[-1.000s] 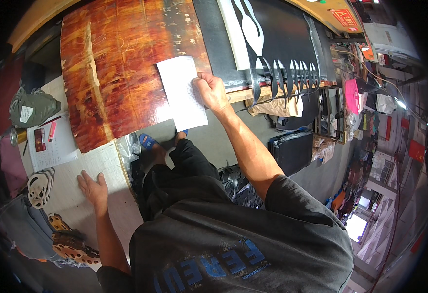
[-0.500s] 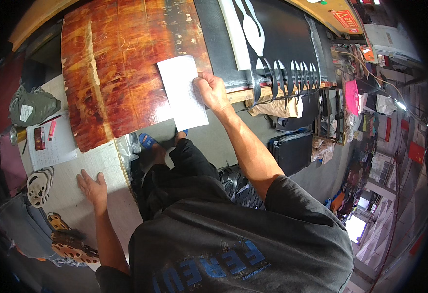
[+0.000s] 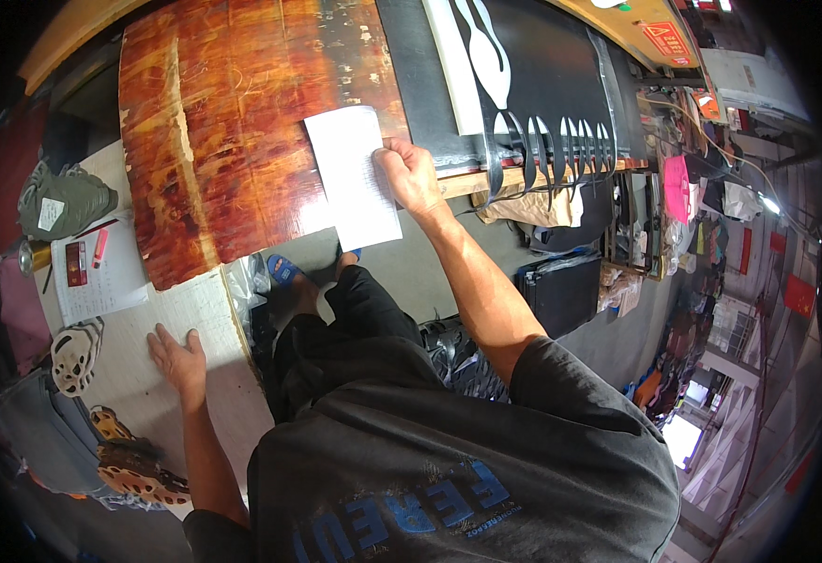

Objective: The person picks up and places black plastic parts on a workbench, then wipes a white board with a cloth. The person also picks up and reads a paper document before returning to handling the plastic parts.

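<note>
My right hand (image 3: 411, 176) pinches the right edge of a white sheet of paper (image 3: 353, 174) covered in small writing. The sheet is held over the near edge of a brown, glossy, worn board (image 3: 251, 122). On the pale tabletop (image 3: 214, 366) to the left, my left hand (image 3: 179, 359) rests with its fingers spread, holding nothing. Beyond that hand lies a written-on sheet (image 3: 115, 291) with a small dark red box (image 3: 76, 264) and a pink stick-like item (image 3: 100, 249) on top.
Shoe pieces with cut-outs (image 3: 77, 357) lie at the pale table's left edge. A grey-green shoe or bag-like item (image 3: 66, 203) sits farther back. Black curved strips (image 3: 547, 155) hang over the black bench (image 3: 561, 70) at the right, beside a white cut-out piece (image 3: 488, 61).
The paper and my right hand stay almost in place, with only a tiny shift. My left hand has not moved.
</note>
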Action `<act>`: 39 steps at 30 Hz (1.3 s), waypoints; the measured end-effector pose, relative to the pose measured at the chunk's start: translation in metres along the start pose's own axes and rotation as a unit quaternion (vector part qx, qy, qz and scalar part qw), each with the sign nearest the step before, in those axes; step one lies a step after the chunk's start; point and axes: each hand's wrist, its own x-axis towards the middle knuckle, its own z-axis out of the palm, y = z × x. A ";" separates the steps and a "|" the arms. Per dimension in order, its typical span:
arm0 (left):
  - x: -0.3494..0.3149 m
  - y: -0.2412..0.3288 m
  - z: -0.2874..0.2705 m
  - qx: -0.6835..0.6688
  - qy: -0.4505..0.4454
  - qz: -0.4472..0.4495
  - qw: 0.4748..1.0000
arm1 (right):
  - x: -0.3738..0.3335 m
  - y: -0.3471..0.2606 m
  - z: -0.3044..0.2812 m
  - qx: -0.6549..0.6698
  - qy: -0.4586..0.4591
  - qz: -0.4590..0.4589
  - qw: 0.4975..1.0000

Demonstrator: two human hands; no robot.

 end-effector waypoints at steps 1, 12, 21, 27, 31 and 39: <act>0.000 0.000 0.000 -0.001 0.003 0.001 1.000 | 0.000 0.001 0.000 0.001 0.002 -0.001 1.000; 0.000 0.002 0.001 0.007 -0.001 -0.009 1.000 | 0.001 0.003 0.000 -0.006 0.002 -0.007 1.000; 0.001 0.002 0.001 0.005 -0.007 -0.014 1.000 | 0.002 0.004 0.000 -0.007 -0.001 -0.002 1.000; 0.002 0.001 0.004 0.009 0.003 -0.010 1.000 | 0.002 0.006 0.001 -0.003 0.004 -0.006 1.000; 0.002 -0.001 0.005 0.012 0.004 -0.011 1.000 | 0.003 0.007 0.001 -0.010 0.006 -0.010 1.000; 0.001 -0.001 0.005 0.008 0.016 0.000 1.000 | 0.001 0.005 0.000 -0.011 0.001 -0.008 1.000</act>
